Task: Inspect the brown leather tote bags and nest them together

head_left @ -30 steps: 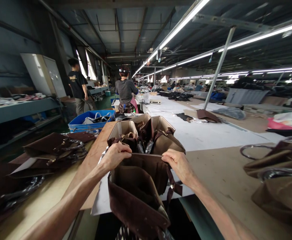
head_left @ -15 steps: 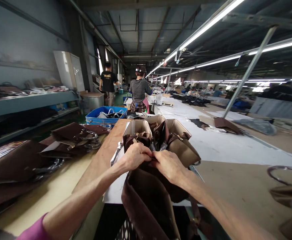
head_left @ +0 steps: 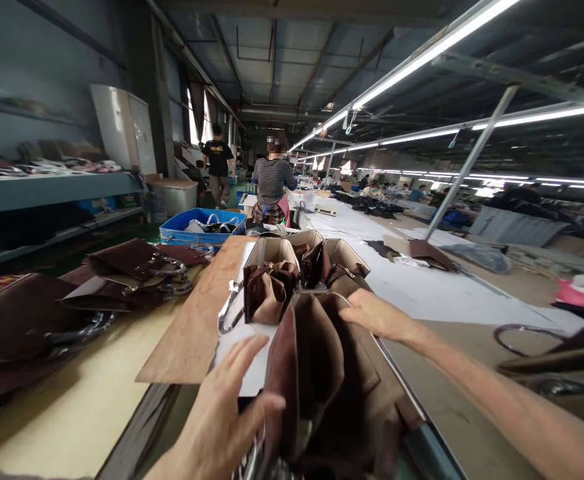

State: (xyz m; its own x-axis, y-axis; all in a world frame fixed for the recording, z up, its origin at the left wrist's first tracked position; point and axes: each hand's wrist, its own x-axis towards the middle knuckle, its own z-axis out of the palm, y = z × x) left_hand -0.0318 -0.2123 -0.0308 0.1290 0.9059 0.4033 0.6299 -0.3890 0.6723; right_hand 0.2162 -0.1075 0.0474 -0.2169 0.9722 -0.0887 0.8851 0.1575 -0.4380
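Observation:
A brown handbag [head_left: 319, 353] stands in front of me with its mouth gaping, so its tan lining and inner divider show. My right hand [head_left: 372, 313] grips the upper right rim of this bag, fingers over the edge. Beside the bag's left wall is my left hand [head_left: 232, 393], thumb and fingers spread, holding nothing. Just beyond, several similar bags stand open, one of them a brown bag [head_left: 271, 280] with tan inside. The near end of the handbag is blurred.
More brown bags [head_left: 122, 270] with wrapped handles lie at left. A blue crate [head_left: 202, 227] stands past the wooden board [head_left: 197, 313]. At right, another bag [head_left: 562, 360] rests on the brown-papered table [head_left: 472, 387]. Two people [head_left: 275, 177] are farther ahead.
My hands were together at the bag's far edge; now they are apart. The left has let go and come back toward me, and the right is on the right rim. The bag's mouth is wider.

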